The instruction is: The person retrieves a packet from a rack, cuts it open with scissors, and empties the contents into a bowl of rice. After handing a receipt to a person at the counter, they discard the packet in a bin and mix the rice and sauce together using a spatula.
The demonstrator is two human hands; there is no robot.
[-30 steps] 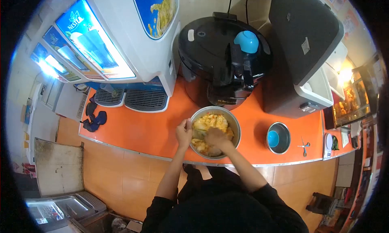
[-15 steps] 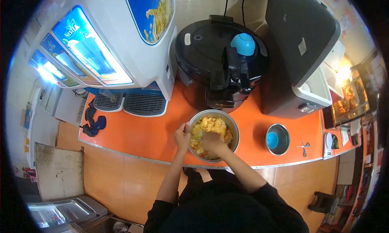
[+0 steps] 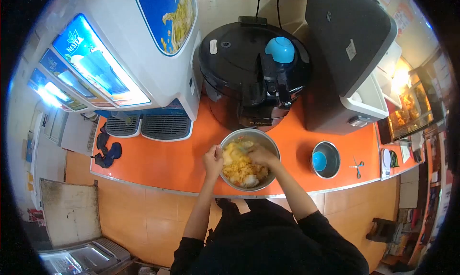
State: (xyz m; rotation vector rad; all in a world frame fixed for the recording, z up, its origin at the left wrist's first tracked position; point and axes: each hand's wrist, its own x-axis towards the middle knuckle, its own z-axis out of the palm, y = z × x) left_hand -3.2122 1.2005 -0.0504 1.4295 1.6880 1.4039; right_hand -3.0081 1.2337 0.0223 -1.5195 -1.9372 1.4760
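A round metal bowl [image 3: 274, 172] holds a yellow-orange, grainy food that looks like rice [image 3: 247, 167], with a white clump near its front edge. My left hand [image 3: 212, 161] is closed on the bowl's left rim, thumb up. Inside the bowl, toward its right and far side, my right hand [image 3: 261, 156] has its fingers curled down over the food. A pale, blurred shape shows by its fingertips, and I cannot tell what the hand holds.
Behind the bowl stands a black lidded cooker [image 3: 249, 64] with a blue bowl [image 3: 280, 50] on top. A drink dispenser [image 3: 167, 83] is at left. To the right are a metal pot [image 3: 335, 162] with a blue cup inside, scissors [image 3: 357, 166] and an open grey cooler [image 3: 330, 112].
My right hand has moved up toward the far side of the bowl, turning over the food; a white clump now shows near the front. My left hand stays on the rim.
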